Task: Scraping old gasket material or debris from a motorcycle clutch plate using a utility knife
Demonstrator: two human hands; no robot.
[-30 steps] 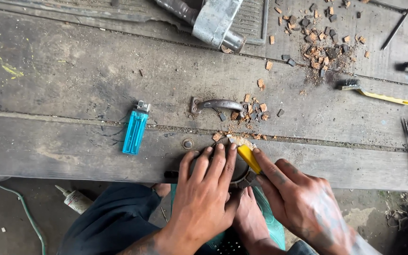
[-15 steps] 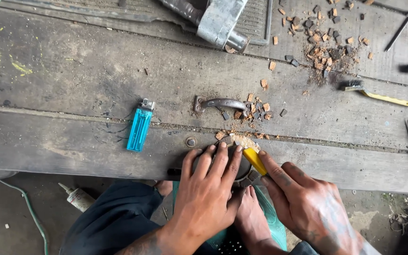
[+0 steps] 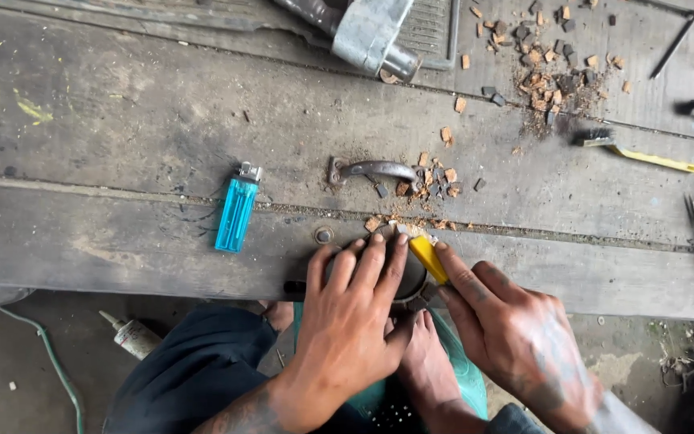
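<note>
While left hand (image 3: 355, 309) steadies round metal, right hand (image 3: 516, 341) grips yellow blade (image 3: 428, 258).

Up and left of the grip lies a blue lighter (image 3: 237, 210); straight above it a metal handle (image 3: 374, 170) among wood chips (image 3: 435, 181). Far right, a yellow brush (image 3: 638, 153); lower left, a small tube (image 3: 132, 335).

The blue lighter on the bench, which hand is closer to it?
Left. The left hand lies just right of and below the blue lighter; the right hand is farther right, beyond it.
</note>
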